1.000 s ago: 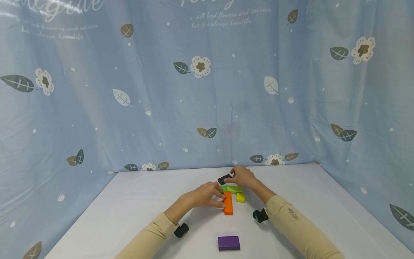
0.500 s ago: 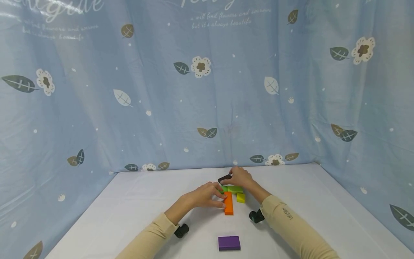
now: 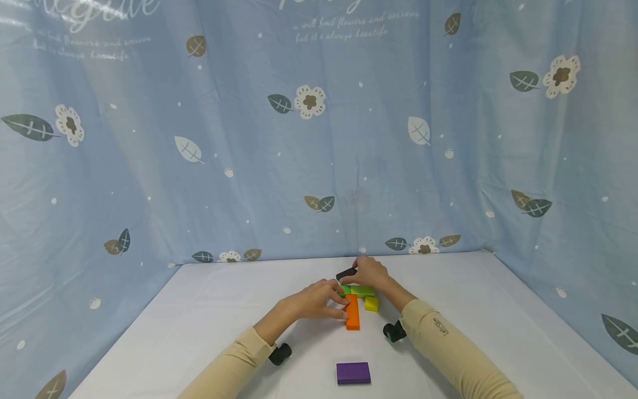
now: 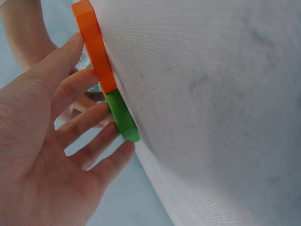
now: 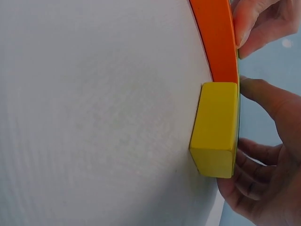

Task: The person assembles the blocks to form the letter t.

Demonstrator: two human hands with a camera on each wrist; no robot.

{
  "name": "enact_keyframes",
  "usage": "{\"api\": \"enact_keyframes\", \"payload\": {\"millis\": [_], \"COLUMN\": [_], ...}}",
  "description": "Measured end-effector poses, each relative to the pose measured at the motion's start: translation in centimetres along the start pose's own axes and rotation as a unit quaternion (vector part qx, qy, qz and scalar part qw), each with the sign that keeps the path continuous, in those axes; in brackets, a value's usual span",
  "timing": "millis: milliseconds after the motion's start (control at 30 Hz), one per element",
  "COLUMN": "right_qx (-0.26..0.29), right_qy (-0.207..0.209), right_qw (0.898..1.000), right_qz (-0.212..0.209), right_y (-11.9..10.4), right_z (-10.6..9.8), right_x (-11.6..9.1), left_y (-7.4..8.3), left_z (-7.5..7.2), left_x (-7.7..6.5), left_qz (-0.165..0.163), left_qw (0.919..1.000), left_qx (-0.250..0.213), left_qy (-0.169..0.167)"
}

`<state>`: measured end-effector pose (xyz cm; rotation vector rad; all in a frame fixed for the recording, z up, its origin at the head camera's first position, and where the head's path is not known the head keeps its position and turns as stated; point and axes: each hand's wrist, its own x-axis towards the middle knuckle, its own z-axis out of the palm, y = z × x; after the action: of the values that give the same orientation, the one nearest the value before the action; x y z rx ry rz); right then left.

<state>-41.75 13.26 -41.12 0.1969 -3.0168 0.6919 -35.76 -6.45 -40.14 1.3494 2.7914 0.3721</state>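
Observation:
An orange block (image 3: 353, 313) lies lengthwise on the white table. My left hand (image 3: 314, 302) is at its left side, thumb and index fingertips touching it. In the left wrist view other fingertips of that hand reach along a green block (image 4: 122, 115) joining the orange one's end. A light green block (image 3: 363, 291) lies across the far end, with a yellow block (image 3: 371, 303) in front of it. Beyond these, my right hand (image 3: 371, 271) pinches a black block (image 3: 346, 273), partly covered by the fingers. The right wrist view shows that hand behind the yellow block.
A purple block (image 3: 353, 373) lies apart near the front of the white table (image 3: 209, 310). Black wrist cameras hang under the left sleeve (image 3: 234, 360) and the right sleeve (image 3: 448, 343). A blue patterned curtain (image 3: 319, 166) closes off the back and sides.
The right hand has shifted slightly left and closed in on the black block, covering more of it. The left hand and the other blocks stay in place.

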Motion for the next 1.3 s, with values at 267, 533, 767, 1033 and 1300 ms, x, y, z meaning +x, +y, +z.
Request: {"api": "enact_keyframes", "payload": {"millis": [267,533,767,1033,1300], "right_qx": [0.043,0.070,0.085,0.086,0.080], "right_qy": [-0.018,-0.025,-0.028,-0.029,-0.021], "right_qw": [0.999,0.997,0.996,0.996,0.996], "right_qz": [-0.007,-0.008,-0.007,-0.009,-0.016], "right_y": [0.7,1.2,1.4,1.2,1.4], "right_z": [0.0,0.2,0.4,0.3,0.3], "right_x": [0.4,0.8,0.8,0.7,0.7], "left_y": [0.1,0.1,0.2,0.2,0.1], "left_z": [0.0,-0.2,-0.2,-0.1,0.0], "left_x": [0.0,0.0,-0.1,-0.1,-0.1], "left_qz": [-0.001,0.011,-0.004,-0.005,-0.004], "left_qw": [1.0000,0.9999,1.0000,1.0000,1.0000], "left_qx": [0.001,0.000,-0.002,-0.005,-0.005], "left_qy": [0.001,0.004,-0.004,-0.003,-0.002]}}
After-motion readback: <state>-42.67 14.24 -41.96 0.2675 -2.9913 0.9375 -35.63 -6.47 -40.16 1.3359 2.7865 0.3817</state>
